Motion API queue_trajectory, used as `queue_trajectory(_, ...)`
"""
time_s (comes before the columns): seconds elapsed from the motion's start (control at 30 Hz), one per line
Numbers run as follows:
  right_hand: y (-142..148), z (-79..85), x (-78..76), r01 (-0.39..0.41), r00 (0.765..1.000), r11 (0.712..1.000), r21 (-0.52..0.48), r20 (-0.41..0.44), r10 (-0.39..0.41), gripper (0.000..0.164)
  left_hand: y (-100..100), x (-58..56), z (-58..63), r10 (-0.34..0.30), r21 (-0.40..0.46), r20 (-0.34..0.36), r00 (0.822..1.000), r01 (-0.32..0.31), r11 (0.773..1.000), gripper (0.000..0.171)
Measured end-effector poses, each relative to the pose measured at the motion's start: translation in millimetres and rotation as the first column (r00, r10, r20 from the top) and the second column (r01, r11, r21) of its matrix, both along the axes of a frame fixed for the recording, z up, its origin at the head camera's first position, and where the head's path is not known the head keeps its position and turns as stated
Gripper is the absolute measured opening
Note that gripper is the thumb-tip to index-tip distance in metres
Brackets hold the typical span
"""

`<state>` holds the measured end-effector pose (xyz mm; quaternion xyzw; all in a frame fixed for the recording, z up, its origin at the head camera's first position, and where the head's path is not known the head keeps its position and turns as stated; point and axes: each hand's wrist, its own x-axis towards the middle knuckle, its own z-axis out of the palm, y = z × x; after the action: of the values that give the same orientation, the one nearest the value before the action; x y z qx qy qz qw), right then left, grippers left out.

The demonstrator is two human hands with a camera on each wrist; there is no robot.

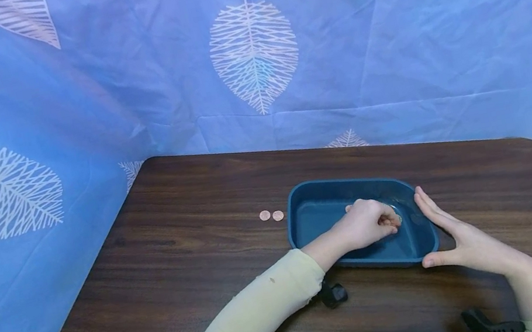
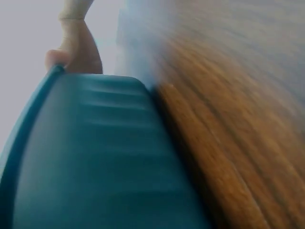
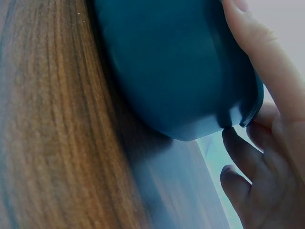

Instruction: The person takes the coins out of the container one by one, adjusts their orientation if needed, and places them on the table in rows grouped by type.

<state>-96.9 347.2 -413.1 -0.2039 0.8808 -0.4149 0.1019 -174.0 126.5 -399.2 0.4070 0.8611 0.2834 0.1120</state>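
A blue rectangular tray (image 1: 307, 185) with rounded corners stands on the dark wooden table. Reaching over its front rim, my left hand (image 1: 364, 223) is inside, fingertips bunched together low near the right end. They pinch a small coin (image 1: 400, 219), of which only an edge shows. My right hand (image 1: 466, 240) grips the tray's right end, thumb at the front corner and fingers along the far side. In the right wrist view its fingers (image 3: 245, 157) reach the end wall. Two copper coins (image 1: 265, 215) lie side by side on the table, just left of the tray.
The wooden table (image 1: 180, 252) runs back to a blue cloth (image 1: 162, 59) with white leaf prints, hanging behind and at the sides. A black wrist device (image 1: 333, 295) shows under the left sleeve, and another black piece (image 1: 492, 325) is at the right wrist.
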Motion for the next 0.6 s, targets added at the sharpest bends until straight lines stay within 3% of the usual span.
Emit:
queue_trajectory(0.17, 0.7, -0.7, 0.8, -0.002, 1.0, 1.0, -0.008, 0.002, 0.002, 0.109, -6.2, 0.0, 9.7, 0.001, 0.179, 0.064, 0.998, -0.012, 0.984, 0.017)
queue_trajectory(0.33, 1.1, -0.4, -0.2, 0.009, 1.0, 1.0, 0.003, -0.009, -0.009, 0.109, -23.3, -2.7, 26.5, -0.004, 0.278, 0.076, 0.997, -0.017, 0.96, 0.019)
queue_trajectory(0.6, 1.7, 0.1, -1.8, 0.028, 1.0, 0.999, 0.028, -0.015, -0.027, 0.109, -81.0, -15.1, 42.6, 0.088, 0.403, 0.137, 0.987, -0.137, 0.905, 0.015)
